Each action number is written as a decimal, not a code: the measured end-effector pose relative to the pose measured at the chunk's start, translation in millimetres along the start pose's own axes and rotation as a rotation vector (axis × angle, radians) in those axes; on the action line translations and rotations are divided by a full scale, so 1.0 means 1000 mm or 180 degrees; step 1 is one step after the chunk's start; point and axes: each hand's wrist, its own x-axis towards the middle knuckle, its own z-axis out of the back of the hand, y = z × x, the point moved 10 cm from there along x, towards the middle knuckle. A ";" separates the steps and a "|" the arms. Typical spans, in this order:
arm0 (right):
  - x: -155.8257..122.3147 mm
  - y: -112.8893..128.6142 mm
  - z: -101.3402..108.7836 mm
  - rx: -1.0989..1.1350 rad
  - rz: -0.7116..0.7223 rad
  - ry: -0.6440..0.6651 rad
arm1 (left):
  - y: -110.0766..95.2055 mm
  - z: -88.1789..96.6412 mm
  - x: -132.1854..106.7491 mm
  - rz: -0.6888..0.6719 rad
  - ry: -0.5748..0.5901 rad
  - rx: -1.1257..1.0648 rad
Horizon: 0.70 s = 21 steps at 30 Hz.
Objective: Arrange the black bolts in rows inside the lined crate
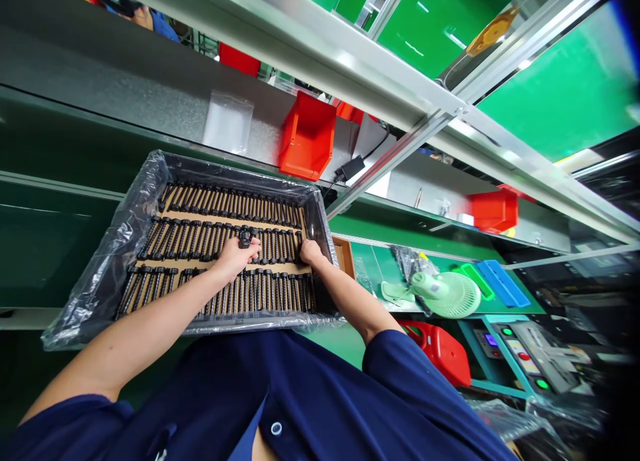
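A crate [240,167] lined with clear plastic holds three rows of thin dark rods with black knob-like heads [270,281], laid side by side on brown sheet. My left hand [235,255] is closed over the middle row, with black-headed rods [245,237] in its fingers; their heads stick up above the fingers, and how many there are is unclear. At the right end of the same row, my right hand [311,251] is closed, its fingertips against the last rod there. Whatever lies inside its grip is hidden.
Behind the crate runs a grey shelf with a clear plastic bag [229,122], a red bin [309,135] and a black adapter [350,169]. A metal frame post slants down beside them. To the right are a green fan [445,293], blue strips [503,283] and a red stool [440,351].
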 end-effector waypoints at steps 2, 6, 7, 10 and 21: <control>-0.002 -0.003 0.001 0.0017 -0.0129 -0.0003 | 0.000 0.000 0.000 -0.0010 0.0033 0.0036; -0.006 -0.003 0.004 0.0077 -0.0257 -0.0012 | 0.004 0.000 0.002 -0.0002 0.0098 0.0097; -0.006 -0.002 0.005 0.0094 -0.0255 -0.0013 | 0.005 0.000 0.003 0.0014 0.0098 0.0085; -0.008 -0.002 0.010 0.0169 -0.0215 -0.0027 | 0.010 0.001 0.004 0.0122 0.0085 0.0001; -0.068 0.084 0.047 0.3202 0.1021 0.0088 | 0.019 -0.014 0.000 0.0413 0.0250 -0.0721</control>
